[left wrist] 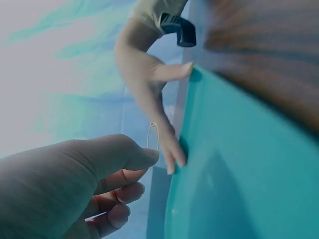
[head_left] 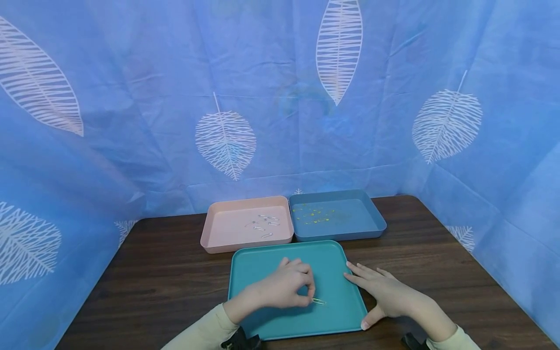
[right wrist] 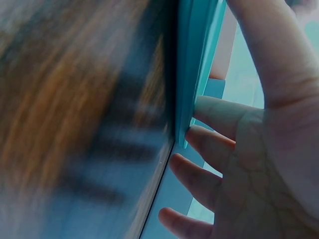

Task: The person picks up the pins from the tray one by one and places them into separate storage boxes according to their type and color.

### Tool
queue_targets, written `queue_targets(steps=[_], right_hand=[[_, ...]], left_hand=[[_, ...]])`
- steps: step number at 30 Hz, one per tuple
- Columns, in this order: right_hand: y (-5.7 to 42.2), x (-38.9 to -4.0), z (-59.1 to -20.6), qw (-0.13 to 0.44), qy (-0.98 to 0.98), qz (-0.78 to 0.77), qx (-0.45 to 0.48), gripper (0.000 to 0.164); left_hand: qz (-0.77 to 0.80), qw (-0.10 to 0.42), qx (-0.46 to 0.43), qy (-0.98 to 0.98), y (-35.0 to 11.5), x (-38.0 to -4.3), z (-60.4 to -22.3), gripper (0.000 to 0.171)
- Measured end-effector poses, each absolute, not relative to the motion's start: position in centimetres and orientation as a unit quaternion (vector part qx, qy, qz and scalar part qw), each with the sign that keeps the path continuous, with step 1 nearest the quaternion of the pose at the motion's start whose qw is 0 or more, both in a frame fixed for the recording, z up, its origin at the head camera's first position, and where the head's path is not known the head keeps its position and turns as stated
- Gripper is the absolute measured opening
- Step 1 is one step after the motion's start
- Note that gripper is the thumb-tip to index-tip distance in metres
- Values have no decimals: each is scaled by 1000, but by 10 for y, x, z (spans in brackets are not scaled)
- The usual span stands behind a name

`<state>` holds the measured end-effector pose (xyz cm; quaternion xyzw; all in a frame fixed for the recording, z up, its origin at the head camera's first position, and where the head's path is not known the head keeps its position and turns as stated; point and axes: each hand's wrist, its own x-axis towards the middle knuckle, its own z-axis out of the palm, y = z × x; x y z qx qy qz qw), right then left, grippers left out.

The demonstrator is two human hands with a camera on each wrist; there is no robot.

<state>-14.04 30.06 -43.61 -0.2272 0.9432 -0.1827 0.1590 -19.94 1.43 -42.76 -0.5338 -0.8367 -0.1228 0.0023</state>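
Between thumb and forefinger, my left hand point(head_left: 288, 287) pinches a gold safety pin point(left wrist: 153, 135) over the teal tray point(head_left: 262, 325). In the head view the pin sticks out to the right of the fingertips. Its rounded coil end points away from the thumb in the left wrist view. My right hand point(head_left: 387, 294) lies at the tray's right side, fingers spread and straight, with the fingertips and thumb touching the rim. In the right wrist view, two fingers point(right wrist: 212, 142) rest against the tray's edge.
Behind the teal tray stand a pink tray point(head_left: 229, 233) with several silver safety pins point(head_left: 259, 228) and a blue tray point(head_left: 354, 223) with several yellow-gold pins point(head_left: 317, 221). All sit on a dark wooden table point(head_left: 153, 277). A blue leaf-print cloth point(head_left: 271, 97) hangs behind and beside it.
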Motion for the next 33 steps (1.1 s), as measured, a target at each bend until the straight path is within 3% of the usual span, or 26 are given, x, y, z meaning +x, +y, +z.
queue_targets(steps=[22,33], right_hand=[[299,-140,-435,165,939,-190,-233,108],[301,-141,-437,154,944,-176,-233,110]], left_hand=[[-104,62,-515,-848,41,-244,-405,16],[-130,56,-494,-858,61,-267,-404,12]])
